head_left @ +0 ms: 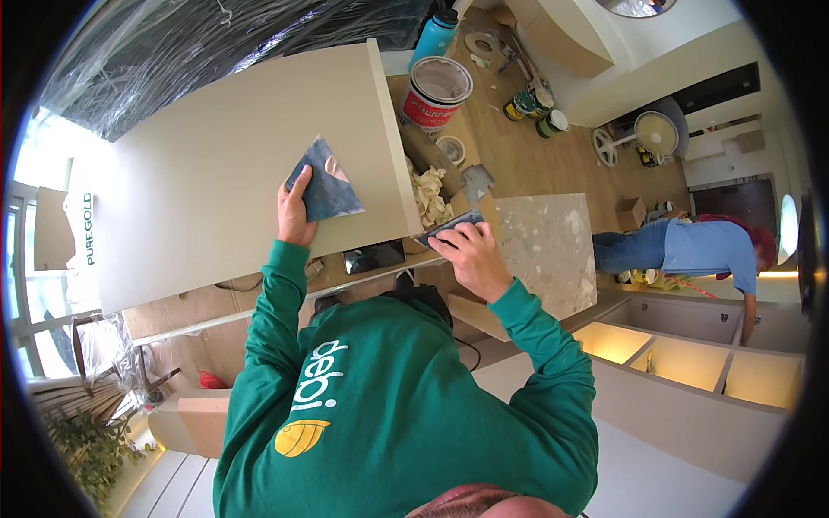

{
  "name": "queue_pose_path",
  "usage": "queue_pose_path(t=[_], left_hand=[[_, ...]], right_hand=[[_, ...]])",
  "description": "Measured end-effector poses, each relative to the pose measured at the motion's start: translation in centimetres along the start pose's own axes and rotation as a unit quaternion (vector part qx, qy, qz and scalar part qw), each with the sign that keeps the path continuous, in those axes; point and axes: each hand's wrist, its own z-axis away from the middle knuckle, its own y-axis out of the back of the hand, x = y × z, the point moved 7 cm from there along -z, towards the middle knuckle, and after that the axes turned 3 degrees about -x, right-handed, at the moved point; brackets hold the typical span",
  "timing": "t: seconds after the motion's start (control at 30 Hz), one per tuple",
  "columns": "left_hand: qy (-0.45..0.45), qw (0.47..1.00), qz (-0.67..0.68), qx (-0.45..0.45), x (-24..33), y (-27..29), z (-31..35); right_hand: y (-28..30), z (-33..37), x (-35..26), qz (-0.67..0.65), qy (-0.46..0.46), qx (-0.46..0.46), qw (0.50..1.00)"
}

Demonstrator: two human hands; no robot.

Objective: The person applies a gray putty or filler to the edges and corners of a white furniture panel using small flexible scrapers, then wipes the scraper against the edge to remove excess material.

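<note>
Left window (41,160) blown out | shelves (691,363) amber-lit | fisheye bend | far right perhaps soft

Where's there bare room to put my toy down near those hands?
The beige panel is bare left of the left hand, toward the plastic sheeting. The stained board right of the right hand looks free. Crowded: past the panel's right edge, with a bucket, a tub and crumpled pale scraps.

A green sweatshirt (423,406) with long sleeves (537,341) bears white lettering (319,376) and a rounded yellow emblem (300,439); the trousers (429,299) are dark.
</note>
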Motion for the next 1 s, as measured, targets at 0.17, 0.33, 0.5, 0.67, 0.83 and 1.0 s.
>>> queue_pose_path(t=[0.17,0.33,0.5,0.67,0.83,1.0], left_hand=[[0.000,1.000,0.013,-0.004,0.0,-0.1,0.1],[0.003,1.000,0.020,-0.002,-0.4,0.5,-0.4],[0.001,1.000,0.023,0.003,-0.3,0.3,-0.2],[0.001,0.999,0.028,0.029,-0.5,0.5,-0.2],[0.007,1.000,0.019,-0.002,-0.1,-0.1,0.0],[-0.004,1.000,0.027,0.001,-0.2,0.1,-0.3]], right_hand=[[1.1,-2.4,2.8,-0.033,-0.024,0.046,0.998],[0.3,-4.6,4.6,-0.057,-0.030,0.068,0.996],[-0.5,-5.7,4.9,-0.049,-0.022,0.073,0.996],[-1.9,-5.9,4.5,-0.002,-0.001,0.081,0.997],[-2.7,-4.2,3.6,0.026,0.022,0.075,0.997],[-0.5,-4.6,4.0,0.011,0.029,0.068,0.997]])
